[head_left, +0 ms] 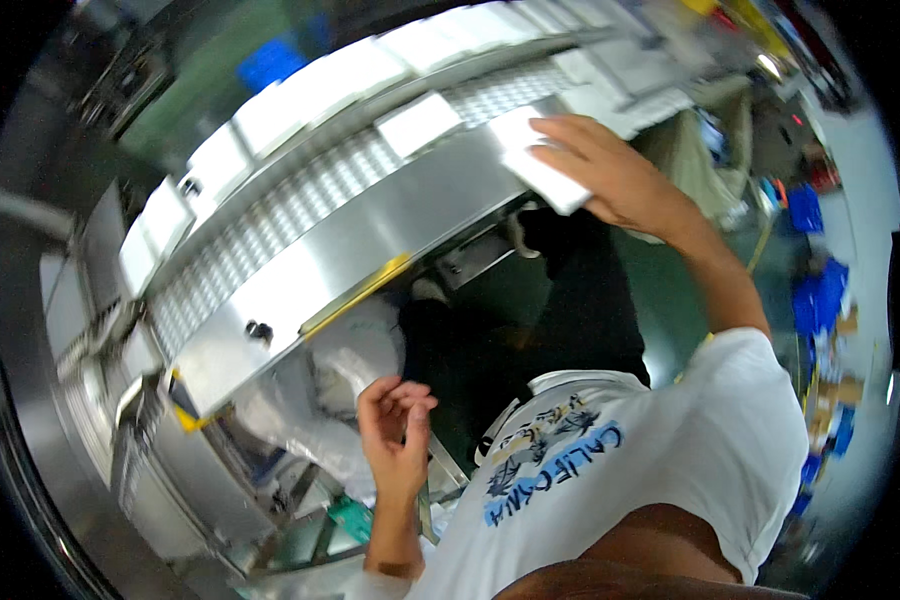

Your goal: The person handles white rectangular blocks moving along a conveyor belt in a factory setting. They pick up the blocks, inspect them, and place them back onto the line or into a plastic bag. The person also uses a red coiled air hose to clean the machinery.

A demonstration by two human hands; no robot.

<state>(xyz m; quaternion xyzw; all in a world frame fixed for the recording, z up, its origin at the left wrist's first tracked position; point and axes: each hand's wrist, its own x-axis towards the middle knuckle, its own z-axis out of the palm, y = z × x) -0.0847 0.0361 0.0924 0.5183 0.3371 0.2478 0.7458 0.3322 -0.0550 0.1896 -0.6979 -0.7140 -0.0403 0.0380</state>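
My right hand [620, 180] grips a white flat box [548, 170] over the near edge of a metal ledge. Its fingers lie across the top of the box, and the thumb side is partly hidden. My left hand [398, 430] hangs in front of my body, loosely curled with the thumb apart, and holds nothing. Beyond the ledge, another white box [419, 124] lies on a roller-patterned conveyor [320, 183]. More white boxes [270, 118] stand in a row along its far side.
Yellow edging [358, 293] runs along part of the ledge's near side, and a small black knob [259, 330] sits near its left end. Clear plastic bags [355, 350] hang below. At right are a pale cloth-like bin [695, 160] and blue containers [805, 208].
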